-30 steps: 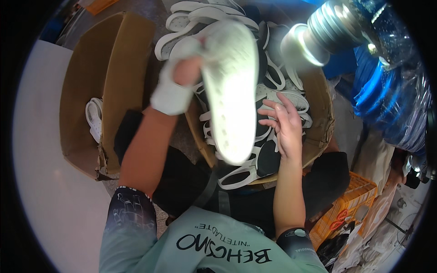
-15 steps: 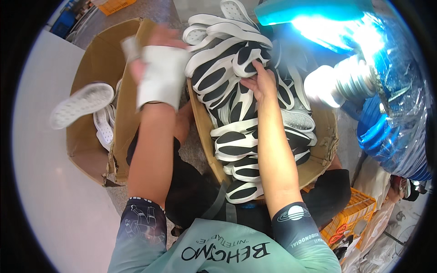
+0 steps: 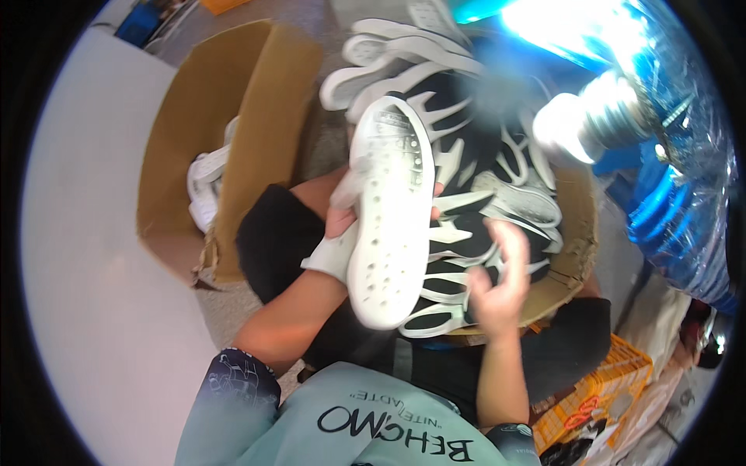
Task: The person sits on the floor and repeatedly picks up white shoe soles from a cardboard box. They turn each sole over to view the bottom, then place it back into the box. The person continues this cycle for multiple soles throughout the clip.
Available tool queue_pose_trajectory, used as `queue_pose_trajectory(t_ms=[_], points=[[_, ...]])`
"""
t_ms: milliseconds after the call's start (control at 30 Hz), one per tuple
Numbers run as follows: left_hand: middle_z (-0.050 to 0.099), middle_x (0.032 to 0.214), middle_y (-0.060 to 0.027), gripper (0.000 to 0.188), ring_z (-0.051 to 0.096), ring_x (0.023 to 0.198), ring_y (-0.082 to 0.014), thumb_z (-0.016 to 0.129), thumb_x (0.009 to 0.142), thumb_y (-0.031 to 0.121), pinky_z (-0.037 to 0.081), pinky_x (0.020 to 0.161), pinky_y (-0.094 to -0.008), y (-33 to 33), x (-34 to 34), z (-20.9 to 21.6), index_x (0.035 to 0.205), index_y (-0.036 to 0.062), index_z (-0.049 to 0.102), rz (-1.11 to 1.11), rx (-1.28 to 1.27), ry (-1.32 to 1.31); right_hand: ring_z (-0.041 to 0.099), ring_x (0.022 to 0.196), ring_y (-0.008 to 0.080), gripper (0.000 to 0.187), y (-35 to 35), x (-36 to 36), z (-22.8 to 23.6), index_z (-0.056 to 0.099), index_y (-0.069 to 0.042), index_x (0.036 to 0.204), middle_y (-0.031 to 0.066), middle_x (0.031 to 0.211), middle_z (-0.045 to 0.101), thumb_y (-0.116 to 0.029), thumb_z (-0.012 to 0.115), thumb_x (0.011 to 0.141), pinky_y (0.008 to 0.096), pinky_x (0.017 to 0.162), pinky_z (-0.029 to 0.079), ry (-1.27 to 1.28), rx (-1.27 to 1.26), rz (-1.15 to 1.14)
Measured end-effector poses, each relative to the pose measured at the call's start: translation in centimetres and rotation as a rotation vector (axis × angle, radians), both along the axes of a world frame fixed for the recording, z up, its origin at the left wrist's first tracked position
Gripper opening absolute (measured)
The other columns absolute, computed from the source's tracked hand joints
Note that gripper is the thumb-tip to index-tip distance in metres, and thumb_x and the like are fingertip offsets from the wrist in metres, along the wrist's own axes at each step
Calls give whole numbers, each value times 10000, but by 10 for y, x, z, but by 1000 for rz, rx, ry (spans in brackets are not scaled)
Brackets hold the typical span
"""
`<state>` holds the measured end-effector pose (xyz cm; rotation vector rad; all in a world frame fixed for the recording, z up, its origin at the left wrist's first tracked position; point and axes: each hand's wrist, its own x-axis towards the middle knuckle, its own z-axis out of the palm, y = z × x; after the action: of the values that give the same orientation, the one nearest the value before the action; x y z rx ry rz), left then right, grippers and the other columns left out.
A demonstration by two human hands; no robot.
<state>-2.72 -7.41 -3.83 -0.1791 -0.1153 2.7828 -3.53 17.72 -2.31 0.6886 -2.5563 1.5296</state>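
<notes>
Left hand [image 3: 342, 219] clamped on a sole [image 3: 392, 233] at the box's [image 3: 581, 241] left edge; right hand [image 3: 501, 283] empty, fingers apart. Plenty looks undone: a pile [image 3: 460, 227] fills the box, few pieces [image 3: 205, 186] the carton [image 3: 273, 116] to its left.

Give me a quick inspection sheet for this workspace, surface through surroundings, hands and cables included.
Surface: smooth pale area along the left.
Job's things: perforated white shoe sole, raised; black-and-white pieces piled in the right cardboard box; white pieces in the left cardboard box.
Clutter: orange crate, lower right.
Hands: left hand, partly covered in white, grips the sole; right hand, blurred, fingers loosely open, no item visible.
Cables: nothing seen clearly.
Surroundings: blue plastic-wrapped material at right; strong glare above.
</notes>
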Motion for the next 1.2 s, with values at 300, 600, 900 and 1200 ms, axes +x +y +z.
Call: queue_pose_trajectory(t_ms=[300,600,900,1200], points=[[417,1439,-339,1161,583,1107,-478,900,579,269,563,888,-509,-8,81,78,1530,41,275,133,-420,73,549,1211,470,759,-4,-108,-163,466,67,1381,337,1300,562,-499,643,908,452,1046,430,-481,455,-287],[488,1382,-321,1019,641,1025,-452,845,725,421,595,815,-476,-1,85,66,1512,36,324,124,-510,-51,637,1092,445,686,-2,-139,-194,526,42,1197,333,1102,656,-483,732,806,434,962,482,-664,436,-411],[476,1398,-333,978,642,1016,-459,806,769,446,598,812,-469,-5,77,56,1519,51,319,25,-416,-146,684,807,266,285,14,-109,-150,469,35,1082,235,1020,613,-20,620,846,326,526,603,-667,49,-483],[471,1402,-334,1102,639,1052,-435,881,672,427,576,848,-471,4,70,72,1525,39,300,170,-607,86,643,908,267,362,48,-76,-100,422,32,1204,265,1260,533,57,504,852,317,569,612,-598,-277,-532]])
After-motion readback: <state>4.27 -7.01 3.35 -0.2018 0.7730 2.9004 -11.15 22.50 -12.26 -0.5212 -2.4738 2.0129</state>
